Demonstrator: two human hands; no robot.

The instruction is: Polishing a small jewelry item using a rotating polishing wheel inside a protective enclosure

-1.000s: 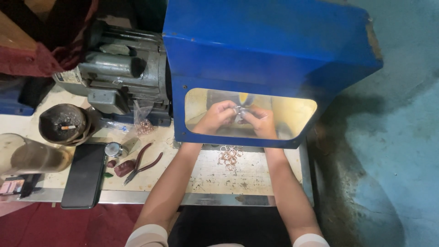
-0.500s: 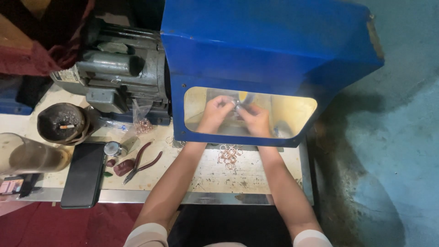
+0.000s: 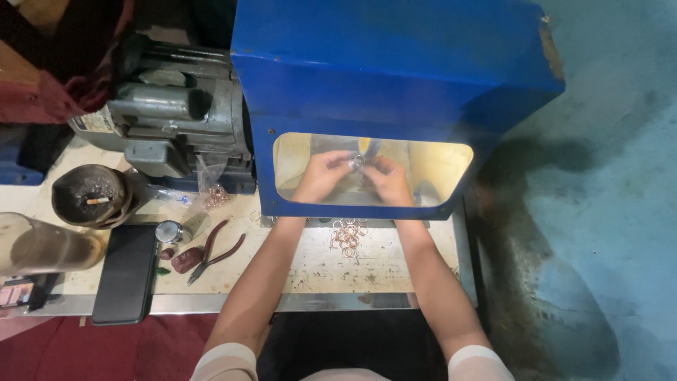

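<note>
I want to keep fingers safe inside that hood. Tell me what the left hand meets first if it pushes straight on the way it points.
The left hand points up and inward toward the small ring held between both hands, with the right hand just beyond. Depth inside the blue hood is unclear.

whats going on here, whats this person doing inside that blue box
A person has both hands inside the lit opening of a blue machine hood. The left hand and right hand meet on a small metal ring. A loose pile of copper-coloured rings lies on the worn workbench just outside the opening. Pliers and a black phone lie untouched to the left.
</note>
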